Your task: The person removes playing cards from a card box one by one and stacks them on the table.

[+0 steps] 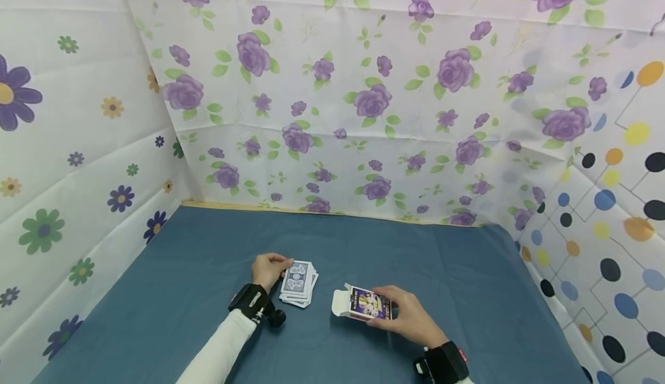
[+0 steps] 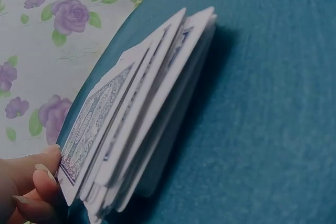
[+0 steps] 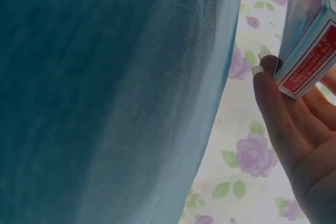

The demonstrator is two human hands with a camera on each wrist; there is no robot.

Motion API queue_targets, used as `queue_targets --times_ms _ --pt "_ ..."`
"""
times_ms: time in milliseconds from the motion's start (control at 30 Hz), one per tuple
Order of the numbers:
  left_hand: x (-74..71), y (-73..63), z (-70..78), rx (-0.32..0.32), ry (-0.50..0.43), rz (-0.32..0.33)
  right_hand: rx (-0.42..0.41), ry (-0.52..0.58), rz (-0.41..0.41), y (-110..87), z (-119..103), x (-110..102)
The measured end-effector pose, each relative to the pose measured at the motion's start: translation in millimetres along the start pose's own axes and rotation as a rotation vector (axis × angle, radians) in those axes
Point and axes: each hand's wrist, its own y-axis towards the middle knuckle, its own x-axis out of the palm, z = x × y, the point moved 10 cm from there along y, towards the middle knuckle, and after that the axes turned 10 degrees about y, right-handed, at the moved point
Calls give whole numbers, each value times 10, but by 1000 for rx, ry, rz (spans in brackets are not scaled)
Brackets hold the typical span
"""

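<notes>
A loosely stacked deck of playing cards [image 1: 297,279] lies face down, with blue patterned backs. My left hand [image 1: 268,271] is at its upper left corner, bent fingertips pinching the edge. In the left wrist view, the deck's [image 2: 142,114] cards fan out unevenly, and my left fingers [image 2: 26,165] meet the top card's corner. My right hand [image 1: 410,314] grips a card box [image 1: 370,303] by its right end, thumb on the near side. The box's white flap [image 1: 340,302] stands open toward the deck. In the right wrist view, a red printed panel [image 3: 311,61] shows on the box.
A blue cloth [image 1: 447,268] covers the table. Floral sheets [image 1: 374,101] hang behind it, with a daisy-print sheet [image 1: 78,199] on the left and a dotted one [image 1: 613,245] on the right. Dark wrist straps [image 1: 250,301] sit on both wrists.
</notes>
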Motion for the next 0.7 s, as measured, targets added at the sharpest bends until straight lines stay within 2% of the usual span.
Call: queue_targets --times_ms 267,367,433,500,533,633,700 --pt "-25 -19 42 25 46 9 -1 -5 0 22 -24 -1" --pt "-61 -87 161 84 73 28 -4 -7 3 31 -36 -6" --pt "-56 -179 286 145 82 21 -4 -3 5 35 -46 -11" --pt "10 -327 440 234 74 -35 -7 1 6 36 -60 -14" --pt "69 -421 519 278 73 -87 -9 0 5 38 -68 -14" --pt "326 -786 761 443 90 -308 -22 -1 6 42 -102 -16" --pt "489 -1033 887 529 102 -450 -36 0 8 47 -126 -19"
